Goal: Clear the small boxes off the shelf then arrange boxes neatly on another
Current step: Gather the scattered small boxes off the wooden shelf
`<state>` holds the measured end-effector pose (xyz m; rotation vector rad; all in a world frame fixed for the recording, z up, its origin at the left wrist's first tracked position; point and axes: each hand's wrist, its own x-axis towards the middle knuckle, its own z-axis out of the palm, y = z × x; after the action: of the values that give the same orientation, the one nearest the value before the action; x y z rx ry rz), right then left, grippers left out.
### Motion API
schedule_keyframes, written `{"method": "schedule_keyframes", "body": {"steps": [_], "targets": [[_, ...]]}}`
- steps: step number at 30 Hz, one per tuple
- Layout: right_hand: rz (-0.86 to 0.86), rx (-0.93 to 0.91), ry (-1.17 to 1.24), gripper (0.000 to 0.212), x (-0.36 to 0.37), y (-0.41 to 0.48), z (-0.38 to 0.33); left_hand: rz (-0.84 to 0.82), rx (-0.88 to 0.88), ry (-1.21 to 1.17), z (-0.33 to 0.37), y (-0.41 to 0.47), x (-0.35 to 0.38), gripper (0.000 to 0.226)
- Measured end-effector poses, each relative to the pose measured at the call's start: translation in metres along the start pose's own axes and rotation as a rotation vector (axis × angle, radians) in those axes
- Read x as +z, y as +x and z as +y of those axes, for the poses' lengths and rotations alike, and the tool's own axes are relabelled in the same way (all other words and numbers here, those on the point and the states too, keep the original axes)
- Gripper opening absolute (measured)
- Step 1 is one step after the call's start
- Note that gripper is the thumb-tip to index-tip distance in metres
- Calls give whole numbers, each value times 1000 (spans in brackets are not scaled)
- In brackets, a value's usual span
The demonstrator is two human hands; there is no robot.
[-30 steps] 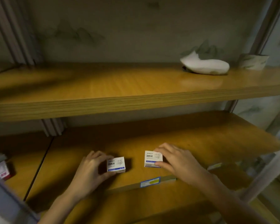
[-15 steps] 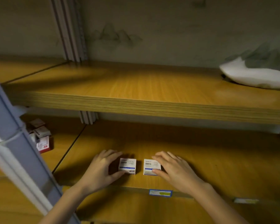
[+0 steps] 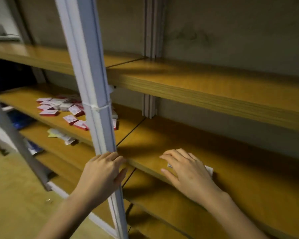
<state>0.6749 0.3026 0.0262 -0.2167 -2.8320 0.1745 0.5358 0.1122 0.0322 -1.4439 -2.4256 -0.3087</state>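
My right hand [image 3: 188,171] lies flat, fingers spread, over small white boxes [image 3: 208,169] near the front edge of the middle wooden shelf [image 3: 240,169]. Only the boxes' corners show from under the hand. My left hand [image 3: 102,171] is off the shelf, fingers apart and holding nothing, against the grey-white upright post [image 3: 91,94]. Several small red-and-white boxes [image 3: 57,107] lie scattered on the left section of the same shelf level, beyond the post.
An upper wooden shelf [image 3: 214,94] overhangs the middle one. A lower shelf at the left holds pale packets [image 3: 62,136] and blue items [image 3: 21,119]. A slanted grey bar [image 3: 19,140] crosses the lower left. The floor [image 3: 12,195] lies below.
The view has swung left, bringing the post and the scattered red boxes into sight. My left hand has let go of its white box and moved to the post. My right hand now covers the white boxes.
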Motion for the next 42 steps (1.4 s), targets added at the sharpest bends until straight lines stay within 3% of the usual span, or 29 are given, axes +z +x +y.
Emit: {"method": "schedule_keyframes", "body": {"steps": [8, 15, 27, 42], "targets": [[-31, -183, 79, 35, 30, 50, -90, -36, -327, 181, -68, -70, -27, 23], [-14, -267, 95, 36, 59, 110, -172, -41, -405, 176, -157, -108, -29, 22], [3, -83, 106, 36, 101, 240, -276, -14, -348, 108, -344, -121, -45, 33], [-1, 208, -24, 42, 155, 372, -244, -1, -158, -15, -481, 6, 9, 28]]}}
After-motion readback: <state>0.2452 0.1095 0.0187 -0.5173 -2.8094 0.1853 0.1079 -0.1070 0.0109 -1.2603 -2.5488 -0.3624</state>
